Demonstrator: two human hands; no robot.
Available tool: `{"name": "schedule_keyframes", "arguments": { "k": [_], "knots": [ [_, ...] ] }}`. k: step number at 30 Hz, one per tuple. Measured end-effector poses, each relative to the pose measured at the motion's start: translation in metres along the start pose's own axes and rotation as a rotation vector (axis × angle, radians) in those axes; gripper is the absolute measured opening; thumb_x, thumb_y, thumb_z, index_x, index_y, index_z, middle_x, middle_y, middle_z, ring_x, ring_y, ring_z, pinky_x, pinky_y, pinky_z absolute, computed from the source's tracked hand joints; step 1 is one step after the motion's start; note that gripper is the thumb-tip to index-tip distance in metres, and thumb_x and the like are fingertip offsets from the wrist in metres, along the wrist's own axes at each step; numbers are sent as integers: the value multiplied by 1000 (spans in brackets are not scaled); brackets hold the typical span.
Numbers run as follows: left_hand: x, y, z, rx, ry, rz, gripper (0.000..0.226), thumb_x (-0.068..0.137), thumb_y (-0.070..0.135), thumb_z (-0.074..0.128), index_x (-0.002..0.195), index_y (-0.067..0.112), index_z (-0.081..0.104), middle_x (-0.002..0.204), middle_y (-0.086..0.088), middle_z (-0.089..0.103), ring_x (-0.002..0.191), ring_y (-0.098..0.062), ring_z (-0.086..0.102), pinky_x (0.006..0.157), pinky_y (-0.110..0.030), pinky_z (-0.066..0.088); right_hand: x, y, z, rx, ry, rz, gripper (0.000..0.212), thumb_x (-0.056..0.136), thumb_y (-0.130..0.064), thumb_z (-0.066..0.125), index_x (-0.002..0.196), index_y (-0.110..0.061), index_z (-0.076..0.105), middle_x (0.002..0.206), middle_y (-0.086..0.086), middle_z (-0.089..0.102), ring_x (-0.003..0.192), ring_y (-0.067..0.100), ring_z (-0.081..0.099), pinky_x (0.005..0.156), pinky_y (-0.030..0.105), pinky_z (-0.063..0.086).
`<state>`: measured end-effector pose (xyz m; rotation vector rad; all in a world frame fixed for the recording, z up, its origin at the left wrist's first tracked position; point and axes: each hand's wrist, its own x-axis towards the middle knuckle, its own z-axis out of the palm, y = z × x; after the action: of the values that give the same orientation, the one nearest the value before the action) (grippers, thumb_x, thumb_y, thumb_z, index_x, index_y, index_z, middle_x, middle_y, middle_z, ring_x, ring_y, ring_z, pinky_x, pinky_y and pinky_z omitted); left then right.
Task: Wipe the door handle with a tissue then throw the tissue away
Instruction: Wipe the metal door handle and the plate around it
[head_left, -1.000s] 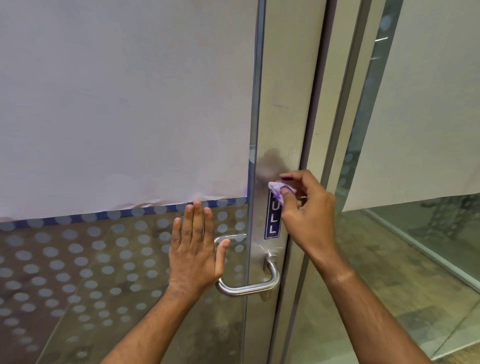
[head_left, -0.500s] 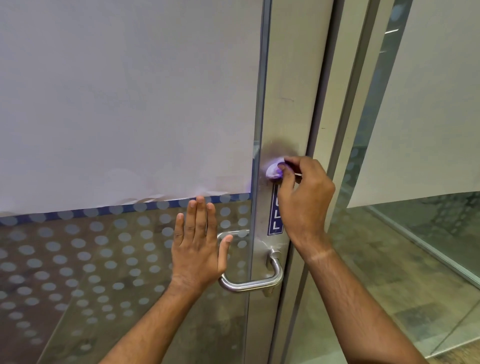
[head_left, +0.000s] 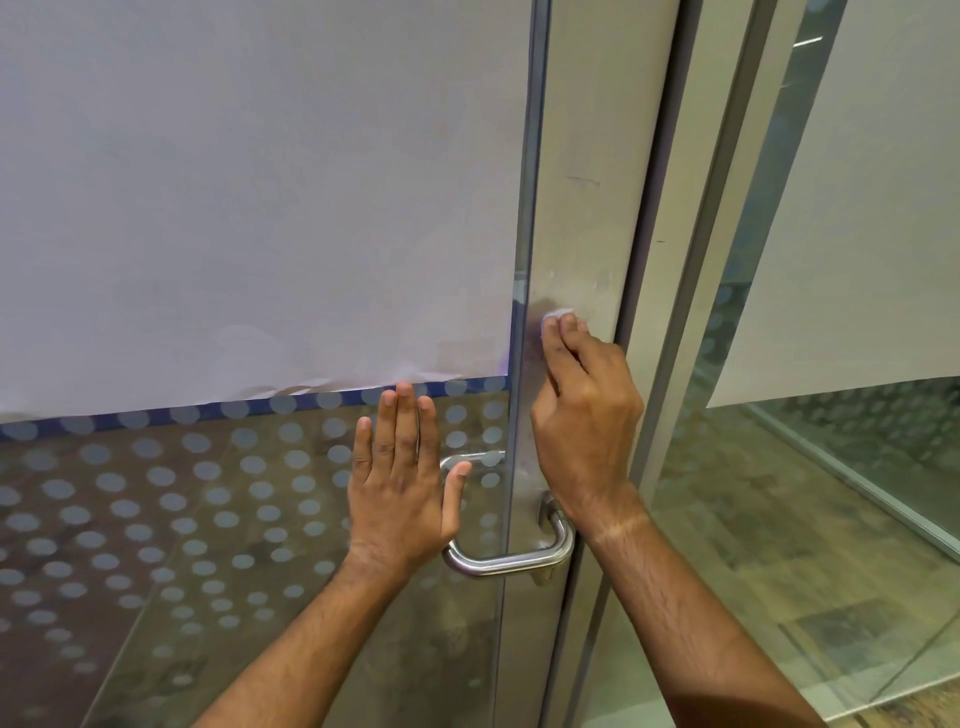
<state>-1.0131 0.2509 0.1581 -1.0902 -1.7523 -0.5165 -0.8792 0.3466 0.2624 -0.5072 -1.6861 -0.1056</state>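
A steel U-shaped door handle is fixed low on the metal door stile. My right hand is closed on a small white tissue and presses it against the stile, well above the handle. Only the tissue's top edge shows past my fingertips. My left hand lies flat on the glass door with its fingers together, just left of the handle, and holds nothing.
White paper covers the upper glass, above a band of frosted dots. To the right are the door frame and a second glass panel with paper on it, with tiled floor visible behind.
My right hand has slid the tissue up the stile and now hides the blue PULL label. The left hand has stayed flat on the glass.
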Motion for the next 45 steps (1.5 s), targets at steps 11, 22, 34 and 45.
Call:
{"name": "schedule_keyframes", "arguments": {
  "k": [11, 22, 34, 45],
  "knots": [
    [-1, 0, -1, -13, -34, -7, 87, 98, 53, 32, 153, 5, -15, 160, -12, -27, 150, -26, -19, 122, -44, -10, -55, 16, -1, -11, -176, -244, 38, 102, -9, 35, 110, 3, 71, 112, 17, 71, 109, 32, 65, 97, 40, 53],
    [0, 0, -6, -27, -69, -22, 88, 97, 53, 32, 152, 7, -19, 159, -10, -31, 149, -24, -22, 122, -42, -12, -61, 43, -30, 193, -246, 13, 35, 76, 14, 68, 107, -1, 73, 109, 11, 73, 105, 23, 68, 95, 38, 54],
    [1, 0, -3, -12, -65, -22, 91, 96, 52, 37, 152, 5, -18, 159, -11, -31, 149, -26, -22, 122, -43, -12, -84, 32, -11, 18, -384, -141, 27, 81, 0, 73, 108, -4, 72, 97, 11, 68, 85, 28, 63, 66, 41, 59],
    [1, 0, -5, -23, -66, -21, 91, 96, 52, 37, 152, 6, -18, 158, -10, -32, 149, -25, -23, 122, -43, -12, -97, 42, -12, 87, -412, 32, 23, 82, -3, 74, 105, -4, 74, 100, 10, 69, 95, 25, 63, 80, 42, 59]
  ]
}}
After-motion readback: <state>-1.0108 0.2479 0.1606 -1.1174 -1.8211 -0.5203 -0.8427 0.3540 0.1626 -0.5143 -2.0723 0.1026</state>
